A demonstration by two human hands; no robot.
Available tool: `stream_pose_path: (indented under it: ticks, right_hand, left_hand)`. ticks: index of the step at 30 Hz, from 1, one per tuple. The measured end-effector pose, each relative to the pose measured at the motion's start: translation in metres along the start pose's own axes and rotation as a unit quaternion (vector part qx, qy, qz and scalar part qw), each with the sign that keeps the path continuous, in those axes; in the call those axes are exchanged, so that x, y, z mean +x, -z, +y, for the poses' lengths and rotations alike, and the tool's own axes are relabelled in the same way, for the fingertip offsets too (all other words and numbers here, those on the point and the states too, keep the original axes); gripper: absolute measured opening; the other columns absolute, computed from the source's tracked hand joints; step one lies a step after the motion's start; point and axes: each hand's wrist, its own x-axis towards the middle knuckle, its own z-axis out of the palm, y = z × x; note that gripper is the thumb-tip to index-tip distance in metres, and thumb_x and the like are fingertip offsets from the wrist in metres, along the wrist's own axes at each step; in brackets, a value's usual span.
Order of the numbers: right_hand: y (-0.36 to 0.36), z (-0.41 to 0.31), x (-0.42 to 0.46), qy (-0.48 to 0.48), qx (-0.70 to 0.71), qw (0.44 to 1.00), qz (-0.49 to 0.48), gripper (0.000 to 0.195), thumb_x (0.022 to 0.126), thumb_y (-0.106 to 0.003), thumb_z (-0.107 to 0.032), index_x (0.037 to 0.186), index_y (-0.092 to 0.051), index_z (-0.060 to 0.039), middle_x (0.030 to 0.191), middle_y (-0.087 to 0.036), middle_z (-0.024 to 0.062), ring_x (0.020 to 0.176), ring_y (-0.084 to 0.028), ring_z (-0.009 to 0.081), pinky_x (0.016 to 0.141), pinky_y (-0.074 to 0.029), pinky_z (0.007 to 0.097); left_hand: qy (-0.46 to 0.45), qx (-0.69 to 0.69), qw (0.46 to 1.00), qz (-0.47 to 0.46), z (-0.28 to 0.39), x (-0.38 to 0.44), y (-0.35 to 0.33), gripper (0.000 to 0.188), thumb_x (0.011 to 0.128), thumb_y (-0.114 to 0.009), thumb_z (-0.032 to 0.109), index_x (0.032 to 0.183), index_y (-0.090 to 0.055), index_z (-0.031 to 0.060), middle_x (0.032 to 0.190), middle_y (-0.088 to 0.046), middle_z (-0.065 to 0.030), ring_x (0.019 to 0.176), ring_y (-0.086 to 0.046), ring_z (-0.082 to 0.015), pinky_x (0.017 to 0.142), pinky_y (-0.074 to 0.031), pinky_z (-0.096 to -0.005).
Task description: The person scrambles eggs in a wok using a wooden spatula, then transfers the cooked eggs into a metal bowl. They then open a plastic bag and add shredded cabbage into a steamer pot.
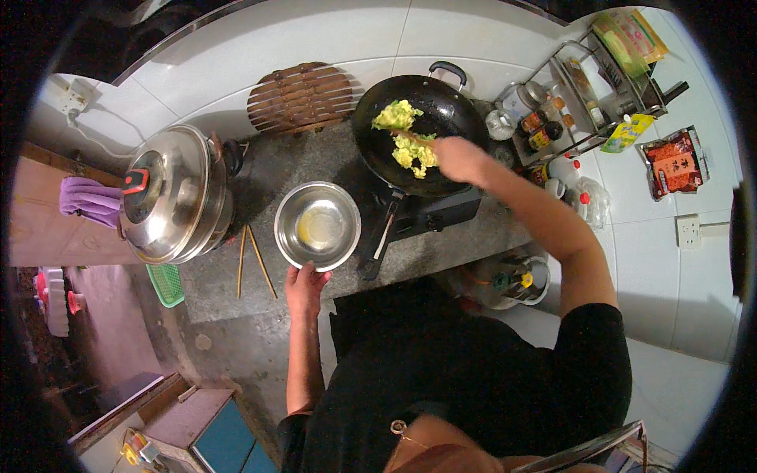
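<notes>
My left hand [306,290] grips the near rim of a stainless steel bowl [284,236], which has a little yellow liquid in its bottom. Over the right side of a black wok [455,112], my right hand [460,159] is closed around a brown, apparently wooden utensil [417,139]. The utensil reaches into yellow-green scrambled egg [397,115], which lies in two clumps in the wok. The utensil's far end is partly hidden by the egg. The wok sits on a stove [440,213], its long handle [378,236] pointing towards me beside the bowl.
Two chopsticks [260,260] lie on the grey counter [207,290]. A lidded steel steamer pot [183,189] stands at left, near a green plastic basket [166,285]. A round slatted wooden board [301,97] leans on the tiled wall. Seasoning bottles [544,133] and a metal rack [568,53] stand at right.
</notes>
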Motion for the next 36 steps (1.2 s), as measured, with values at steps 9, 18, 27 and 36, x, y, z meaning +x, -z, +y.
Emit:
stream_pose_path:
  ticks: [9,18,27,36]
  right_hand:
    - [0.004,0.052,0.024,-0.054,0.020,0.979,0.196,0.025,0.095,-0.045,-0.019,0.102,-0.064,-0.0045,0.090,-0.067,0.0224,0.079,-0.066,0.0404,0.071,-0.052,0.0523]
    - [0.098,0.047,-0.100,0.000,-0.046,0.998,-0.044,0.029,0.091,-0.056,-0.019,0.117,-0.069,-0.0144,0.105,-0.068,0.0167,0.099,-0.064,0.0362,0.087,-0.050,0.0446]
    - [0.023,0.006,-0.041,0.060,-0.039,0.997,-0.011,0.018,0.084,-0.052,-0.012,0.088,-0.065,-0.0003,0.086,-0.067,0.0236,0.084,-0.066,0.0394,0.076,-0.054,0.0477]
    - [-0.008,0.041,0.003,-0.040,0.033,0.996,0.072,0.029,0.096,-0.046,-0.021,0.107,-0.065,-0.0018,0.092,-0.064,0.0266,0.087,-0.062,0.0443,0.077,-0.050,0.0502]
  left_hand:
    - [0.006,0.001,1.000,0.001,-0.009,0.007,0.007,0.021,0.094,-0.054,0.007,0.114,-0.052,0.0028,0.099,-0.066,-0.0106,0.080,-0.067,-0.0209,0.068,-0.058,-0.0342]
    - [-0.005,0.000,1.000,0.024,-0.004,0.001,0.005,0.025,0.095,-0.054,0.008,0.119,-0.050,0.0031,0.103,-0.065,-0.0117,0.081,-0.068,-0.0226,0.069,-0.059,-0.0336]
    - [0.003,0.001,1.000,-0.003,-0.002,0.001,-0.017,0.024,0.095,-0.054,0.008,0.118,-0.051,0.0025,0.104,-0.064,-0.0108,0.081,-0.068,-0.0221,0.068,-0.059,-0.0330]
    - [0.000,0.002,1.000,0.003,-0.006,0.002,-0.008,0.022,0.094,-0.055,0.007,0.116,-0.052,0.0028,0.102,-0.065,-0.0107,0.081,-0.068,-0.0217,0.068,-0.059,-0.0330]
